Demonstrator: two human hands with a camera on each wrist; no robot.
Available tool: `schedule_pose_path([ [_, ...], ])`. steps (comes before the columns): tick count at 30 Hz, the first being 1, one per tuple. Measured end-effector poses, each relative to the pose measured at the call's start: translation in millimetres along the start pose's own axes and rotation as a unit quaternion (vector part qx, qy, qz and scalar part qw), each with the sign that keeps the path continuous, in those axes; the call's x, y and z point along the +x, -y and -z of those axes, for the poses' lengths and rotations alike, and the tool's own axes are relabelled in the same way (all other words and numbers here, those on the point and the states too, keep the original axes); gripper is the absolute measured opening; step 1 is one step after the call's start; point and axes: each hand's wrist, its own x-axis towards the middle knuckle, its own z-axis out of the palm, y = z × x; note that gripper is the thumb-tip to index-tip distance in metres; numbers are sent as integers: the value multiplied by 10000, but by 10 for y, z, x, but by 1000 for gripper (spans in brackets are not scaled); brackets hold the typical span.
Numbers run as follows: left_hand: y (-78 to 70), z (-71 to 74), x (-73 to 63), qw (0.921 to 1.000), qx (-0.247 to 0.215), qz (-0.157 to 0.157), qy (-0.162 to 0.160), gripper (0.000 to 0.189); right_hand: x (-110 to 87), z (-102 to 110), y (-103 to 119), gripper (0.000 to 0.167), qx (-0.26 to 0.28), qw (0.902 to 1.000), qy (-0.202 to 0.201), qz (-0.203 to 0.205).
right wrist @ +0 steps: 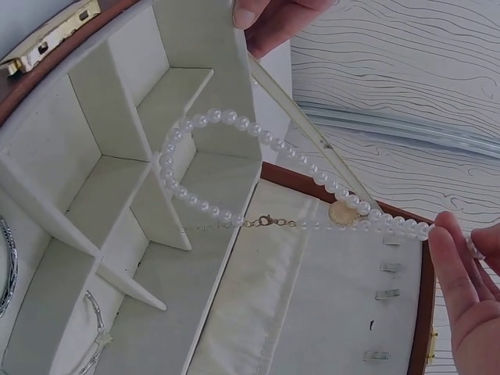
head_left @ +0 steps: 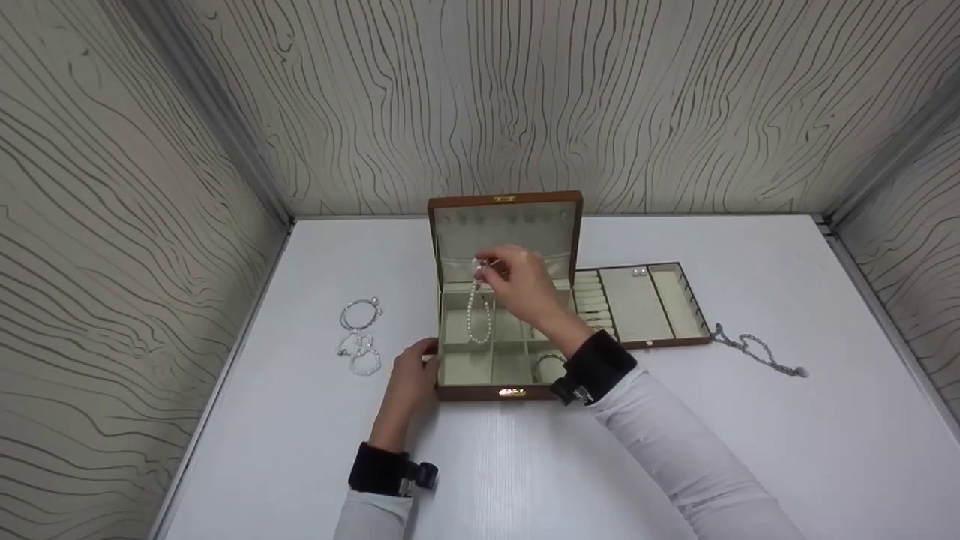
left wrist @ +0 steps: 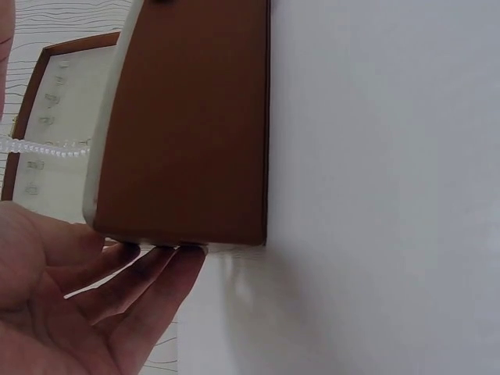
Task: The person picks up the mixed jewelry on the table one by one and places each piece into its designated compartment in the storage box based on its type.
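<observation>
Raised over the open brown jewelry box [head_left: 469,392], my right hand [head_left: 521,285] pinches a pearl necklace [head_left: 470,319]. The necklace hangs in a loop in front of the box's left compartments. In the right wrist view a round gold pendant [right wrist: 342,212] and a small lobster clasp [right wrist: 266,220] show on it. My left hand [head_left: 412,375] rests against the left outer side of the box; in the left wrist view its extended fingers [left wrist: 168,293] touch that wall. A silver bracelet [head_left: 550,360] sits in the front right compartment.
Several bracelets [head_left: 360,313] lie on the white table [head_left: 300,465] left of the box. To the right is a lift-out tray [head_left: 634,311] with ring rolls and pearl earrings [head_left: 639,272]. Beyond it lies a grey chain [head_left: 761,354]. The lid [head_left: 504,225] stands upright behind.
</observation>
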Motion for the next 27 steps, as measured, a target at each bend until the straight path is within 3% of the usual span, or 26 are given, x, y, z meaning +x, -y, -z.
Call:
schedule_pose_path([
  [9, 6, 2, 6, 10000, 0, -32, -19, 34, 3, -25, -13, 19, -47, 10000, -29, 23],
  [15, -4, -3, -21, 10000, -32, 24, -22, 37, -68, -115, -198, 22, -391, 9988, 255, -161],
  [27, 18, -10, 5, 10000, 37, 20, -25, 37, -178, -319, -545, 18, -1256, 9897, 674, -104],
])
